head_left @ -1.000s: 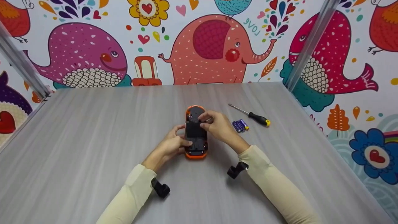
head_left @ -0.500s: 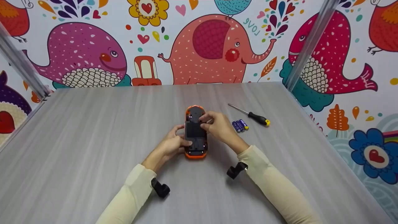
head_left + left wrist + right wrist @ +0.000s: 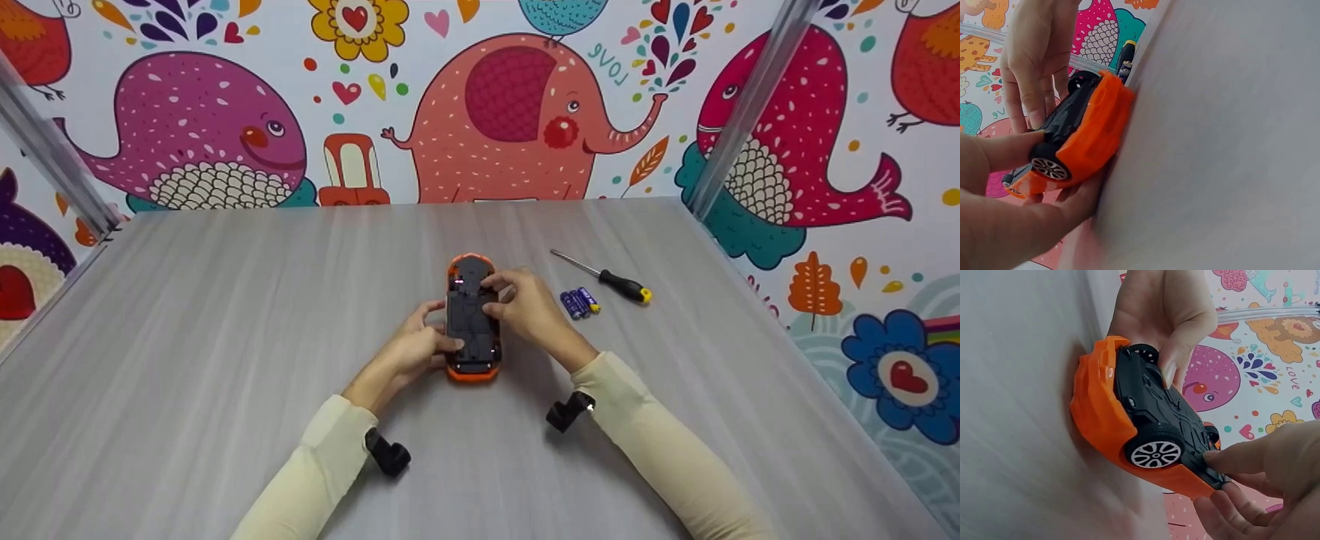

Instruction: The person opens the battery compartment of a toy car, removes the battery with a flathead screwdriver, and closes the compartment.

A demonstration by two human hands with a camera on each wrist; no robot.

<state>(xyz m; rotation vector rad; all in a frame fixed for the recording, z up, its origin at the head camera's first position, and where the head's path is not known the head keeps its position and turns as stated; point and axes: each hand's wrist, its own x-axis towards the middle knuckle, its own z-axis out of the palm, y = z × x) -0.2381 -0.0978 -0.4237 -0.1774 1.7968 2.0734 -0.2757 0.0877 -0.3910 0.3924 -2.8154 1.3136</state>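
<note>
An orange toy car [image 3: 472,373] lies upside down on the table, its dark underside facing up. My left hand [image 3: 409,349] grips its left side, with the thumb on the underside near the end closest to me. On the far right part of the car, my right hand [image 3: 531,306] holds on with curled fingers. In the right wrist view its thumb presses the black underside [image 3: 1157,402], while other fingers lie at the car's edge. A rectangular panel [image 3: 469,311] with raised lines covers the middle of the underside. Part of its right edge is hidden by the right hand.
Right of the car, purple batteries [image 3: 579,303] lie side by side. Beyond them a screwdriver [image 3: 624,287] with a black and yellow handle rests on the grey table [image 3: 225,315]. Printed walls [image 3: 360,112] and metal posts [image 3: 750,112] bound the back and sides.
The dark rectangle in the car's middle now looks lighter, shows raised lines and seems level with the rest. My right thumb has shifted slightly toward me; the left hand holds still.
</note>
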